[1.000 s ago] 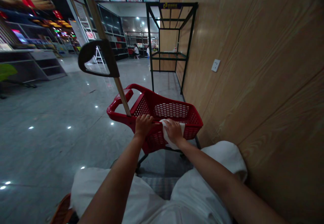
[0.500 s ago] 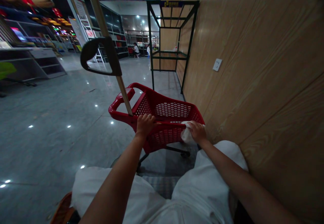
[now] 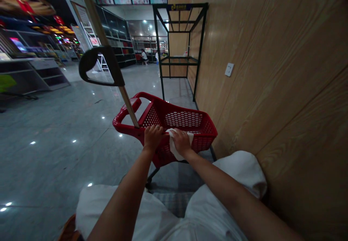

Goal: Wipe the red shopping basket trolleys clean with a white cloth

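In front of my knees stands a red plastic shopping cart (image 3: 187, 119) with perforated sides. My left hand (image 3: 153, 137) is closed over its near rim, close to the handle end. On the same rim, just to the right, my right hand (image 3: 181, 141) presses a white cloth (image 3: 175, 152) that drapes down the outside of the basket. The two hands are almost touching. A wooden pole with a dark looped grip (image 3: 116, 72) rises past the cart's handle, up and to the left. Its lower end is hidden behind the rim.
A wood-panelled wall (image 3: 272, 70) with a socket (image 3: 229, 69) runs close along my right. Beyond the cart stands a black metal frame rack (image 3: 197, 59). A grey counter (image 3: 46, 68) is at the left. Far back, a person (image 3: 144, 56) crouches near shelves.
My right hand has slid the white cloth leftward along the rim, from the far end up to my left hand. My left hand keeps its hold. The view has shifted slightly.
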Demonstrator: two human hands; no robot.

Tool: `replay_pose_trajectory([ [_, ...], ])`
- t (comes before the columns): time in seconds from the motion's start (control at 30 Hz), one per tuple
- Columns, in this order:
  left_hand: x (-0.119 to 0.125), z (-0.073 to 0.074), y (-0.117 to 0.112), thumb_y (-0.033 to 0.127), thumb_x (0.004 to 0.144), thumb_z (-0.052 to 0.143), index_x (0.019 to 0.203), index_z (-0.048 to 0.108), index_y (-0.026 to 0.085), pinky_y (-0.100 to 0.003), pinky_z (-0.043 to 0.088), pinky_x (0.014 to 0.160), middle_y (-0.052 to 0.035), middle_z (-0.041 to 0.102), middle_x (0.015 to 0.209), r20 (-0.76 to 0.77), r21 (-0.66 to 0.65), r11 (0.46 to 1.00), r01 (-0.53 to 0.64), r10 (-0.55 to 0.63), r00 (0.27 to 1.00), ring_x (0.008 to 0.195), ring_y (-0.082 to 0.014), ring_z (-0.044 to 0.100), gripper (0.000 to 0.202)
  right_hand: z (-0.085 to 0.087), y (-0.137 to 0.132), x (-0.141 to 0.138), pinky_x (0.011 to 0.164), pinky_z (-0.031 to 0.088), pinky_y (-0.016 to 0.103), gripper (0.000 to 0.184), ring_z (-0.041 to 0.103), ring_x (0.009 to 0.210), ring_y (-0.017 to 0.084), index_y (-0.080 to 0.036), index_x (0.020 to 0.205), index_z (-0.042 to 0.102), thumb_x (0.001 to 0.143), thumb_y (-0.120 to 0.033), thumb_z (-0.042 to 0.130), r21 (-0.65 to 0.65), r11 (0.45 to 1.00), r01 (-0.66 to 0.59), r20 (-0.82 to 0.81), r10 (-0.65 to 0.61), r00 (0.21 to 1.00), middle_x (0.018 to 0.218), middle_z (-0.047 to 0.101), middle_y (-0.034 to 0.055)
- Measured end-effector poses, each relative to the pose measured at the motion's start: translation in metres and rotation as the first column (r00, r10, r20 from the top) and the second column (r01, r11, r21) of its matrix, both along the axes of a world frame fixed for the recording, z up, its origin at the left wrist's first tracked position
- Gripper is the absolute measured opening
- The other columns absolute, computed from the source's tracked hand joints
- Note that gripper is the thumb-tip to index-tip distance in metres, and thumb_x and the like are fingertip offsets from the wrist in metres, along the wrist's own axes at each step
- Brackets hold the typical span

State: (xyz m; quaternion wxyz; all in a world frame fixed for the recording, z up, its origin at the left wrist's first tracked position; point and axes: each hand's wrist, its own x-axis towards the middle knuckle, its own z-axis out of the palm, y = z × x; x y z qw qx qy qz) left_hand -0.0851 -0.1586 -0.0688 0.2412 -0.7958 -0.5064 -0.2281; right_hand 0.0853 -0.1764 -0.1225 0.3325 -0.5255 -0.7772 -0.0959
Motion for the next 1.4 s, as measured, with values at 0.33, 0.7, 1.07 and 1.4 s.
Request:
replay_pose_trajectory([
  [0.33,0.0,0.0,-0.002,0.064,0.082,0.042,0.076,0.062,0.021,-0.037,0.029,0.07,-0.0089,0.063,0.077,-0.005,-0.029,0.999,0.015,-0.015,1.0,0.077,-0.0248,0.053,0.048,-0.014,-0.019,0.12,0.087,0.039,0.032,0.027,0.056,0.097,0.019,-0.022,0.114,0.06,0.091,-0.023,0.046,-0.059,0.988,0.142,0.162,-0.131,0.978,0.11,0.063,0.0067],
  [0.7,0.004,0.005,-0.01,0.064,0.084,0.038,0.075,0.061,0.021,-0.038,0.028,0.071,-0.0101,0.063,0.079,0.042,-0.048,0.999,0.004,-0.002,0.999,0.079,-0.0252,0.053,0.05,0.007,-0.008,0.034,0.088,0.041,0.032,0.031,0.056,0.098,0.019,-0.022,0.121,0.055,0.094,-0.027,0.039,-0.127,0.992,0.014,0.131,0.003,0.991,0.117,0.06,0.0074],
  [1.07,0.003,0.002,-0.008,0.065,0.082,0.041,0.074,0.061,0.021,-0.037,0.028,0.069,-0.0095,0.063,0.078,0.03,-0.057,0.998,0.025,-0.023,0.999,0.077,-0.0247,0.052,0.049,-0.001,-0.012,0.074,0.082,0.039,0.029,0.028,0.056,0.093,0.018,-0.022,0.115,0.058,0.093,-0.031,0.045,-0.131,0.99,0.055,0.209,-0.027,0.978,0.108,0.063,0.0074],
  [1.4,0.004,0.001,-0.01,0.057,0.086,0.041,0.075,0.061,0.021,-0.038,0.028,0.071,-0.0099,0.062,0.079,0.09,-0.067,0.997,0.044,-0.038,0.995,0.079,-0.0252,0.052,0.043,-0.026,-0.014,0.126,0.084,0.037,0.031,0.028,0.054,0.096,0.019,-0.02,0.114,0.058,0.091,-0.029,0.044,-0.025,0.993,0.111,0.171,-0.105,0.98,0.11,0.062,0.0074],
])
